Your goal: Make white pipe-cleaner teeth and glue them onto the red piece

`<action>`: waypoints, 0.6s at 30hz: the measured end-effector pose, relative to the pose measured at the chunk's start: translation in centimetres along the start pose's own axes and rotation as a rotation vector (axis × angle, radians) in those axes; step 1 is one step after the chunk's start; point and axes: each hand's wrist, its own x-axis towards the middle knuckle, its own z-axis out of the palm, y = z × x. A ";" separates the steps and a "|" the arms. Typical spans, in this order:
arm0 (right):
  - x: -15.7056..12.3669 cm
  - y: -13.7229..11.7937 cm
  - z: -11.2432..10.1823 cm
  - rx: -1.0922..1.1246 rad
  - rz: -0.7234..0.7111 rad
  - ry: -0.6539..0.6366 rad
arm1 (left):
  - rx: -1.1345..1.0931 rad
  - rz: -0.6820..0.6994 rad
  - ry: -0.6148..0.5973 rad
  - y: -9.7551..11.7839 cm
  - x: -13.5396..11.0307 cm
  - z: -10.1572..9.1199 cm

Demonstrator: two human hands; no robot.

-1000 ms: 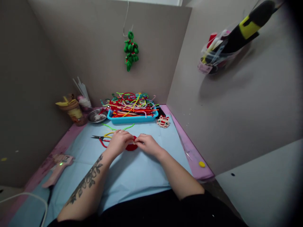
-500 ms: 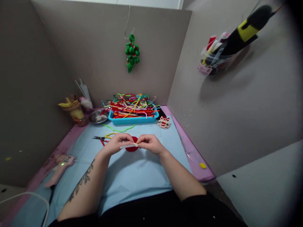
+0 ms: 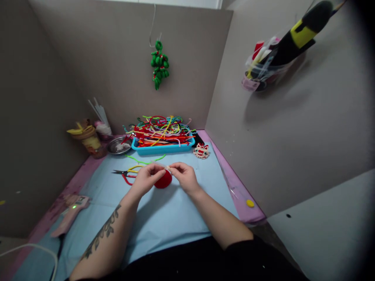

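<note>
My left hand (image 3: 149, 178) and my right hand (image 3: 185, 177) meet over the middle of the table, fingers pinched together. Between their fingertips is a small cream-white piece (image 3: 168, 168), too small to name. Part of a pale, thin strip shows faintly behind my left fingers. Just below the fingertips is a round, fuzzy red piece (image 3: 163, 180), its upper left edge covered by my left hand; whether it touches the fingers I cannot tell. Left of my left hand lie scissors (image 3: 124, 172) with red and yellow handles, partly hidden. A green pipe cleaner (image 3: 143, 160) lies beyond the hands.
A blue tray (image 3: 164, 149) heaped with coloured pipe cleaners stands at the back. Left of it are a metal dish (image 3: 119, 146) and a cup (image 3: 90, 142). A pink glue gun (image 3: 72, 214) with a lit green light lies left. A cream-red ornament (image 3: 201, 151) lies right.
Both hands have moved slightly away from me, showing more of the red piece below them. The pale strip, plain under my left hand before, is now mostly hidden. The view has shifted slightly.
</note>
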 end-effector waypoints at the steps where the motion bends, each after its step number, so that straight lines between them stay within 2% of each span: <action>1: 0.0 0.0 0.0 -0.040 -0.027 0.026 | 0.015 0.004 0.022 0.1 -0.1 0.3; 5: -0.2 0.0 0.0 -0.288 -0.217 0.099 | 0.119 0.002 0.064 0.9 -0.4 1.0; 9: -0.2 0.0 -0.1 -0.463 -0.380 0.111 | 0.211 0.003 0.082 1.3 -0.5 1.2; 15: -0.2 0.4 -0.1 -0.589 -0.503 0.105 | 0.187 -0.006 0.089 1.2 -0.4 1.6; 18: -0.1 0.7 -0.2 -0.656 -0.552 0.098 | 0.269 0.012 0.095 1.0 -0.3 1.7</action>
